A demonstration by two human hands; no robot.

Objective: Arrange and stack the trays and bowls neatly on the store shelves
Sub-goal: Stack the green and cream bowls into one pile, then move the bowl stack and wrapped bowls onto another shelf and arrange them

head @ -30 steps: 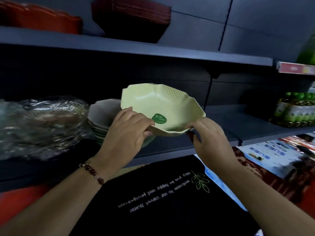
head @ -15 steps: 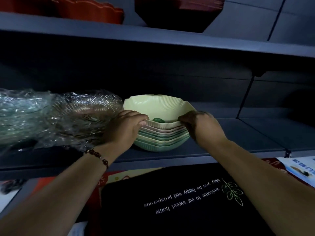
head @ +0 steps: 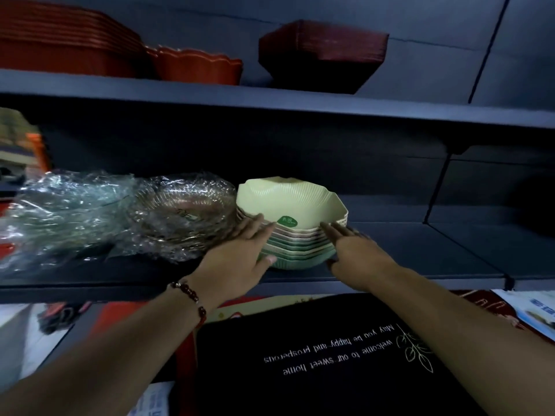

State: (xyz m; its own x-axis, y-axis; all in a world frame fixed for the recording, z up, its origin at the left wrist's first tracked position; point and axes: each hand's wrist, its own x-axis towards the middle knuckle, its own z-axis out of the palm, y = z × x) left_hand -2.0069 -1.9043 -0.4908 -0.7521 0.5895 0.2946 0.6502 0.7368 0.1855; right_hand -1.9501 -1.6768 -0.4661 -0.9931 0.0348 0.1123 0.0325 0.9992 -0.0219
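Observation:
A stack of ribbed pastel bowls (head: 295, 247) stands on the dark middle shelf (head: 420, 253). Its top bowl (head: 288, 202) is pale yellow-green with a green sticker. My left hand (head: 240, 253) lies flat against the stack's left side, fingers straight and thumb low near the base. My right hand (head: 351, 247) presses the right side with straight fingers. Neither hand curls round a bowl.
Plastic-wrapped glass dishes (head: 180, 211) lie just left of the stack, touching it. The upper shelf (head: 270, 100) carries red trays (head: 60, 43), a scalloped orange bowl (head: 198, 66) and a dark red square stack (head: 321, 55). A black doormat (head: 330, 355) lies below.
The yellow-green bowl went from held in the air to sitting on top of the stack. Both hands let go of its rim and now lie flat against the stack's sides.

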